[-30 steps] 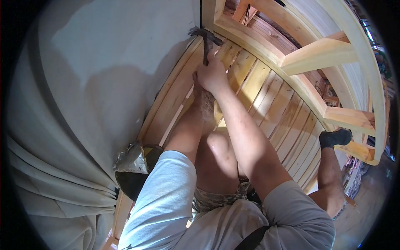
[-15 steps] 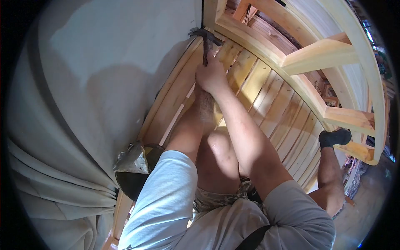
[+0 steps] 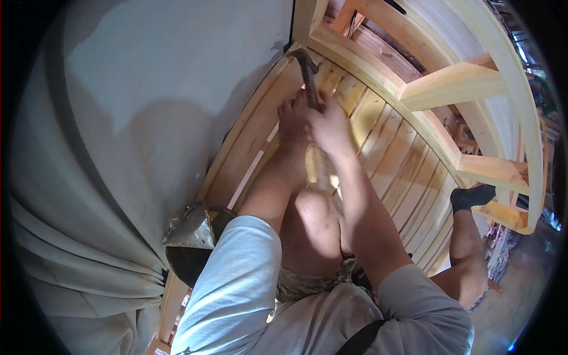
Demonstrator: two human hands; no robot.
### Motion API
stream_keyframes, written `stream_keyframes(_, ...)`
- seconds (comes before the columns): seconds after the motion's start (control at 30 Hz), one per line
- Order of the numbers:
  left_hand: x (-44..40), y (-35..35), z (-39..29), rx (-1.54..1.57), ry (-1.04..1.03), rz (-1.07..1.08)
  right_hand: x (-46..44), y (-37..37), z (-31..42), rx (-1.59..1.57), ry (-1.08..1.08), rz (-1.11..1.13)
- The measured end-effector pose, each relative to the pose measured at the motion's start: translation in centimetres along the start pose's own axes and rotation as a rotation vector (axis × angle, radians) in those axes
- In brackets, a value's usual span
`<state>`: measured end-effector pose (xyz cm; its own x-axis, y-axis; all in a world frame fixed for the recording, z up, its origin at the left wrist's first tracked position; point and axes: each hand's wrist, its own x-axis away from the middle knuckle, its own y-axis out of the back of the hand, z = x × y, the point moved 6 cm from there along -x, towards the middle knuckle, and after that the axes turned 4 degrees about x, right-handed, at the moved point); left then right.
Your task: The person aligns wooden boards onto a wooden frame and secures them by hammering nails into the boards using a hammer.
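Observation:
My right hand [image 3: 332, 127] is wrapped around the handle of a claw hammer [image 3: 309, 80]. The hammer's dark head points up toward the corner where the slatted wood meets the wall, and the handle's lower end hangs down near my knee. Close against it on the left is my left hand [image 3: 293, 118], its fingers curled in. What those fingers hold, if anything, is hidden. Both hands are over the pale wooden slats [image 3: 378, 133].
A wall with a hanging cloth [image 3: 89, 260] runs along the left. By my left sleeve stands a dark round container [image 3: 188, 260] with a crumpled silvery bag [image 3: 192, 228]. A wooden frame with crosspieces [image 3: 455, 80] rises at the right, near my socked foot [image 3: 473, 196].
The hammer has tilted, and its head has moved slightly right and down. My right hand has shifted right and lower, so my left hand's fingers now show beside it.

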<state>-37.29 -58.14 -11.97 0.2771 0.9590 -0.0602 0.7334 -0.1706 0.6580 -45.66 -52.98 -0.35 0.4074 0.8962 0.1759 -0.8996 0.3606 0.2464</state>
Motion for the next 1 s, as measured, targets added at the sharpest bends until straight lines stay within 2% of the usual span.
stream_keyframes(0.03, 0.7, 1.9, -3.8, -0.487, -0.294, 0.048, 1.0, 1.4, -1.3, -0.161, -0.105, 0.105)
stream_keyframes(0.07, 0.6, 1.8, -3.8, -0.484, -0.292, 0.04, 2.3, 2.9, -2.7, -0.319, -0.209, 0.211)
stream_keyframes(0.13, 0.5, 1.7, -3.8, -0.368, -0.254, -0.023, 5.0, 5.9, -3.7, -0.329, -0.154, 0.229)
stream_keyframes(0.23, 0.4, 2.1, -4.1, -0.338, -0.222, 0.035, 8.7, 9.6, -5.9, -0.378, -0.186, 0.194)
stream_keyframes(0.3, 0.5, 2.0, -4.0, -0.333, -0.236, 0.045, 10.8, 11.4, -8.2, -0.534, -0.318, 0.092)
stream_keyframes(0.43, 0.2, 0.6, -2.7, -0.326, -0.284, -0.017, 13.5, 13.1, -10.6, -0.754, -0.315, 0.086)
stream_keyframes(0.5, 0.3, 0.9, -3.5, -0.334, -0.322, -0.054, 14.5, 13.2, -11.2, -0.918, -0.339, 0.071)
stream_keyframes(0.53, 0.4, 1.2, -3.6, -0.322, -0.303, -0.067, 14.9, 13.5, -11.5, -0.925, -0.332, 0.055)
stream_keyframes(0.6, 0.3, 1.2, -3.7, -0.313, -0.292, -0.072, 15.5, 12.5, -11.5, -0.895, -0.5, 0.033)
stream_keyframes(0.67, 0.2, 0.7, -3.2, -0.396, -0.309, -0.077, 14.5, 11.5, -10.4, -0.906, -0.505, 0.097)
stream_keyframes(0.77, 0.2, 0.6, -3.3, -0.438, -0.294, -0.028, 12.5, 9.8, -8.8, -0.738, -0.558, 0.015)
stream_keyframes(0.83, -0.1, 1.0, -3.7, -0.435, -0.274, 0.012, 9.8, 8.0, -6.9, -0.656, -0.598, -0.188)
stream_keyframes(0.9, 0.1, 0.6, -2.9, -0.437, -0.248, 0.058, 6.6, 6.1, -7.4, -0.83, -0.527, -0.158)
stream_keyframes(0.97, -0.1, 0.3, -2.6, -0.407, -0.28, -0.041, 4.3, 4.5, -7.0, -0.881, -0.502, -0.124)
stream_keyframes(1.0, 0.0, 0.8, -3.1, -0.41, -0.276, -0.043, 3.8, 3.9, -6.3, -0.874, -0.516, -0.188)
